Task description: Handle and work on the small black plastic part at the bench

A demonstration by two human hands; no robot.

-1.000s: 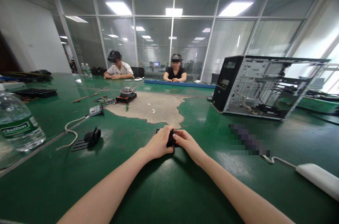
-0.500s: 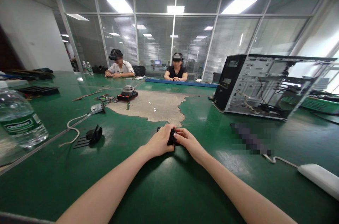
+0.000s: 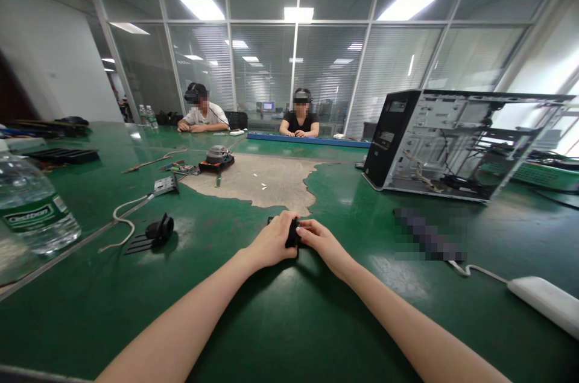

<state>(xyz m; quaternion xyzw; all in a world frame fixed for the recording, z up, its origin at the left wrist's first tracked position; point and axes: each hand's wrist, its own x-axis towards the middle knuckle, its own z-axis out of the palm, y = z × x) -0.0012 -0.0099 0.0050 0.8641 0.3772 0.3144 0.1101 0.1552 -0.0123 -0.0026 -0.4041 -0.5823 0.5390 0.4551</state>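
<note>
Just above the green tabletop (image 3: 289, 322), both my hands close around a small black part (image 3: 292, 233), near the front edge of the bare tan patch (image 3: 271, 181). My left hand (image 3: 275, 239) wraps it from the left, with the thumb below and the fingers over the top. From the right, the fingers of my right hand (image 3: 315, 234) press against it. Most of the part is covered, so its exact kind cannot be made out. To the left lies a black slotted plastic bracket with a round piece (image 3: 158, 229).
An opened computer case (image 3: 429, 142) stands at the right, near a white power strip (image 3: 543, 301). A water bottle (image 3: 36, 208) is at the left. A heatsink fan (image 3: 218, 157) sits on the patch. Two people sit across the table behind a long blue bar (image 3: 307, 140).
The view has shifted very slightly. Both hands keep the same hold on the black part, with no clear movement.
</note>
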